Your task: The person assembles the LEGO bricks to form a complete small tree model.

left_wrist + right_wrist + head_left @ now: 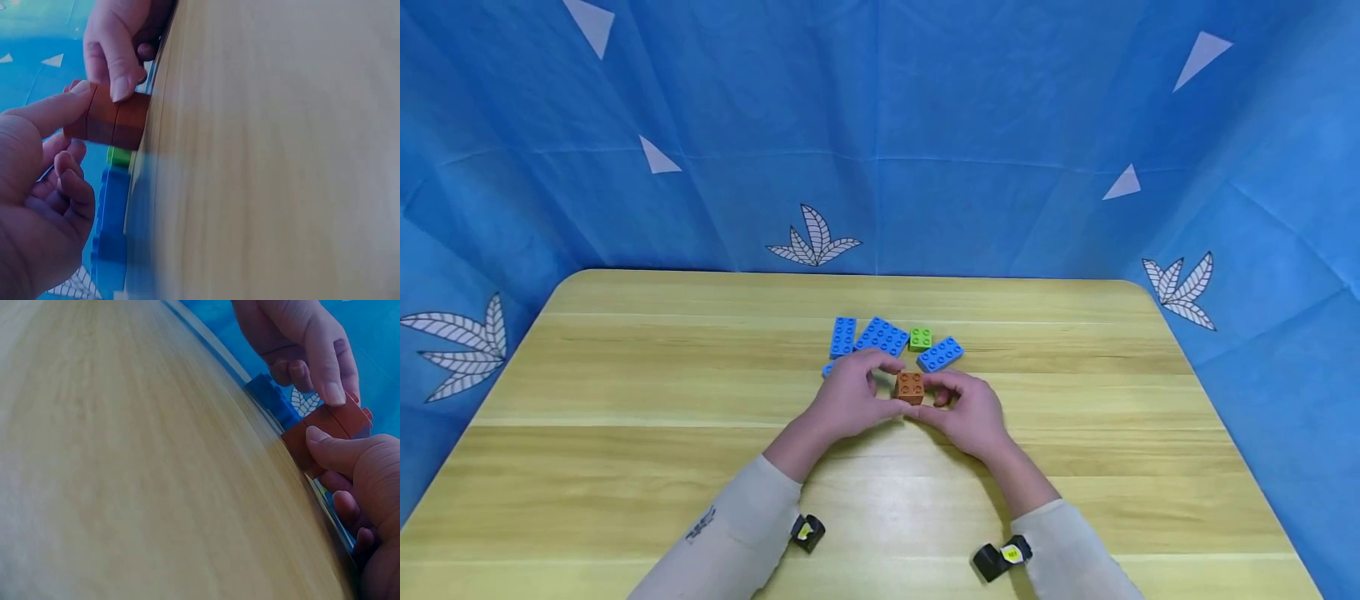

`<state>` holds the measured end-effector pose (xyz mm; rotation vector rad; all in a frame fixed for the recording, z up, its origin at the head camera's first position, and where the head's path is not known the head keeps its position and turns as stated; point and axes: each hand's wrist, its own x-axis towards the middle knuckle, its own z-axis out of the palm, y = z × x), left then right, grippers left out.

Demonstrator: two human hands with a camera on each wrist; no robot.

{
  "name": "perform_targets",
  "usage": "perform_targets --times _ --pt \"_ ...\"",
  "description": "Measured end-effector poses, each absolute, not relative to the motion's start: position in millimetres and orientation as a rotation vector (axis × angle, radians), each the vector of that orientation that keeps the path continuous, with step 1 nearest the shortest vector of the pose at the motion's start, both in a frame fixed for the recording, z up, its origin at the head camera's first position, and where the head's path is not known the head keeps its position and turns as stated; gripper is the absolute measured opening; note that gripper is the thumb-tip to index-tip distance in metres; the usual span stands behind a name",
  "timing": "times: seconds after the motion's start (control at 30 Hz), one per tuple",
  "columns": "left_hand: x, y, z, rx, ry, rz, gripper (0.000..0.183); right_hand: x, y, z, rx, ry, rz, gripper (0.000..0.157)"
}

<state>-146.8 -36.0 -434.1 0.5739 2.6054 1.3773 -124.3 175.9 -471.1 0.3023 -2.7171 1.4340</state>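
Note:
A stack of three orange-brown toy bricks (910, 382) stands upright on the table between both hands. From the left, my left hand (859, 398) pinches the top brick, its thumb on the near side in the left wrist view. My right hand (972, 414) pinches the stack lower down from the right, its thumb (334, 449) pressed flat on the near face. Seams between the stacked bricks (103, 119) show as thin lines, and studs point up from the top one.
Behind the hands lie several blue eight-stud bricks (941, 355) and a small green brick (920, 338). Part of another blue brick (827, 368) peeks out beside the left hand. A blue patterned cloth (880, 108) hangs beyond the wooden table's (647, 350) far edge.

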Motion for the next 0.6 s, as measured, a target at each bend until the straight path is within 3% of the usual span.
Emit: perform_targets --times 0.37,0.6 --pt "-146.7 -69.3 -431.6 0.303 2.697 1.490 0.043 -123.7 176.9 -470.2 0.259 -2.666 1.588 0.054" --pt "-147.8 -85.1 -434.4 0.141 2.810 1.385 0.044 -124.9 174.9 -474.1 0.314 -2.490 1.785 0.048"
